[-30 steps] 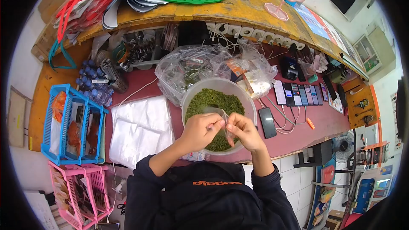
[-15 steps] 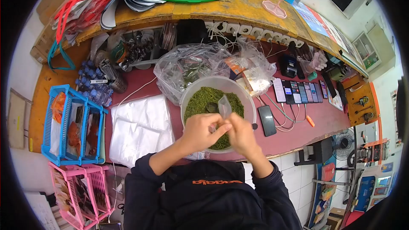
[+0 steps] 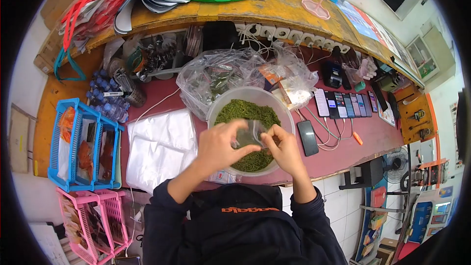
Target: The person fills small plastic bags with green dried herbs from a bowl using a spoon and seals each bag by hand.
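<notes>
Over a round translucent tub of green, moss-like shredded material, both my hands are on a small clear plastic bag. My left hand curves around the bag's left side, thumb below and fingers above. At its right edge, my right hand pinches the bag between thumb and fingers. The bag looks spread flatter, and I cannot make out whether anything is inside it. What lies in the tub directly behind the bag is hard to see.
White plastic bags lie left of the tub, beside blue baskets. Behind it sits a large clear bag. Several phones with cables and a black phone lie to the right. A yellow shelf overhangs the back.
My hands have moved apart, the left one leftward and the right one slightly right. The bag, upright and narrow before, now spreads between them. The small dark round cup in the tub no longer shows clearly.
</notes>
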A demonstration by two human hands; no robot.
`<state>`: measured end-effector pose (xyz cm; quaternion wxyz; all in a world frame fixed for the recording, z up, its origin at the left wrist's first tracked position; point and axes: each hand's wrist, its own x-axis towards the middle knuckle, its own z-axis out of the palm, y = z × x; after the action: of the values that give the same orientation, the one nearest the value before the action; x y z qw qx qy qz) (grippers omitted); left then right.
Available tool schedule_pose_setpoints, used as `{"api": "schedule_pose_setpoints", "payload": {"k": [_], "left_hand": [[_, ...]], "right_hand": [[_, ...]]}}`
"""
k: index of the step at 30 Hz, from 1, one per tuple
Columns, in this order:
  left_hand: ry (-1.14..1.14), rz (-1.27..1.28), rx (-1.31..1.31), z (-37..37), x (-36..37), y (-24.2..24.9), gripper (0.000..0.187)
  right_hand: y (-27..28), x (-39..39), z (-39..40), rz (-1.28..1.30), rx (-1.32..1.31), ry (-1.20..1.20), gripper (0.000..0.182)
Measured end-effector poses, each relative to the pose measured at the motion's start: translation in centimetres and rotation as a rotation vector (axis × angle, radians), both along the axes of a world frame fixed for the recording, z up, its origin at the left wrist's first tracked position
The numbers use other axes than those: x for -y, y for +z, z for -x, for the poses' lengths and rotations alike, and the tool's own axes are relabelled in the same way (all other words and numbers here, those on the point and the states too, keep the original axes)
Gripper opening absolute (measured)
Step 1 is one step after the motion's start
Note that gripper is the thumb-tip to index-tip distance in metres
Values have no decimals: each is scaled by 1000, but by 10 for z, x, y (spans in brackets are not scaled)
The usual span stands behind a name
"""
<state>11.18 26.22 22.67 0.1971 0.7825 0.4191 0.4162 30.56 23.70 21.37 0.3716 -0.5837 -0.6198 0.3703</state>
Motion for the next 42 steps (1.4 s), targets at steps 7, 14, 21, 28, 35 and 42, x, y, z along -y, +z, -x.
{"api": "schedule_pose_setpoints", "payload": {"k": [7,14,21,28,35,42], "left_hand": [[-227,38,-403,21,-32,-27,60],[-197,-132,-224,-5,-19,-23,57],[43,-122,-26,39,-30,-12,59],[12,-109,109,59,-33,-19,67],[13,-106,141,51,-33,-20,70],[-1,37,186,40,-35,-28,67]], "right_hand": [[18,1,-19,-28,100,206,32],[6,-6,4,-403,282,101,28],[-66,-28,-4,-138,753,89,18],[-28,-6,-2,-140,1007,283,13],[-16,-7,-14,-77,584,267,15],[6,-5,-42,57,595,-40,17]]}}
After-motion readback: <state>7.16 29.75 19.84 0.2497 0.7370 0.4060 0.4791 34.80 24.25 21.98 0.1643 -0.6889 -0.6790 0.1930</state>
